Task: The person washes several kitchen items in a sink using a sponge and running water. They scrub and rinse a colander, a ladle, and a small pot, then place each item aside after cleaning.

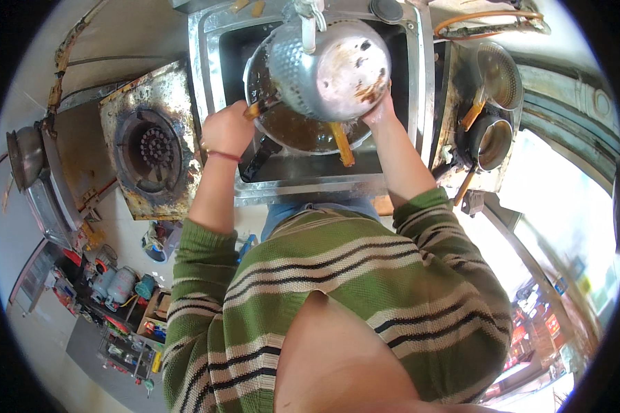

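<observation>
A dimpled metal saucepan (310, 77) is tipped under the tap (309, 31), its scorched base (354, 75) facing up. Its yellowish wooden handle (342, 144) points toward me. My right hand (381, 109) grips the pan at its right side, fingers mostly hidden behind it. My left hand (230, 128) is closed around a short wooden handle (253, 110) with a dark shaft; what it joins is hidden by the pan. Beneath both hands a wide round metal basin (318, 151) with brownish water stands in the sink (310, 181).
A rusty gas burner (147, 147) stands left of the sink. On the right-hand stove are a dimpled pan (504, 77) and a small saucepan (492, 143). A black handle (261, 157) pokes out beside the basin. A round dark lid (386, 10) lies on the back rim.
</observation>
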A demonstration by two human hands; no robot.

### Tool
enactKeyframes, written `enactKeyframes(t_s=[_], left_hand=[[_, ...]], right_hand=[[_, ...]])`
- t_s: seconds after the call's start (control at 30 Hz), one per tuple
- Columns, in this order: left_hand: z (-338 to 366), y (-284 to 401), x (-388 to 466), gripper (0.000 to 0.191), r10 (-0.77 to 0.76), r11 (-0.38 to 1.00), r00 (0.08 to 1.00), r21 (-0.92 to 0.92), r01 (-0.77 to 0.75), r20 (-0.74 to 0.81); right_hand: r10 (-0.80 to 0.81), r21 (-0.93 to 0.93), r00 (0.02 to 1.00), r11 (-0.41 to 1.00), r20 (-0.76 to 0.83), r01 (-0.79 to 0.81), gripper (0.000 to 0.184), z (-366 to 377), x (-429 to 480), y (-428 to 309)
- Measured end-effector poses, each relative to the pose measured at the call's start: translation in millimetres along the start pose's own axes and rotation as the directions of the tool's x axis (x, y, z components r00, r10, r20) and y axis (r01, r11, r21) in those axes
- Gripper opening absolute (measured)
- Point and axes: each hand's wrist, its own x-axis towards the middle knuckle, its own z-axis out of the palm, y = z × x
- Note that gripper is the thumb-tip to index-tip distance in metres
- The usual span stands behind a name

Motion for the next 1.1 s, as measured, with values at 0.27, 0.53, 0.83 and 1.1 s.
enactKeyframes(t_s=[0.27,0.53,0.83,1.1], left_hand=[[37.6,56.6,71.1,0.019,0.247,0.935,0.942,-0.201,-0.293,-0.228],[61.2,58.2,108.1,0.029,0.193,0.932,0.979,-0.299,-0.204,-0.067],[32.9,91.5,98.2,0.027,0.399,0.866,0.906,-0.266,-0.424,-0.144],[16.3,99.7,99.0,0.027,0.348,0.882,0.93,-0.294,-0.369,-0.122]], right_hand=[[-0.24,0.039,0.966,0.971,0.101,0.237,0.056,36.3,-28.5,-62.1],[-0.386,0.062,0.922,0.921,0.018,0.385,0.071,54.5,-69.0,-84.8],[-0.347,0.093,0.938,0.935,0.023,0.343,0.068,55.6,-84.9,-77.1],[-0.351,0.092,0.933,0.935,0.076,0.344,0.068,52.1,-75.8,-75.1]])
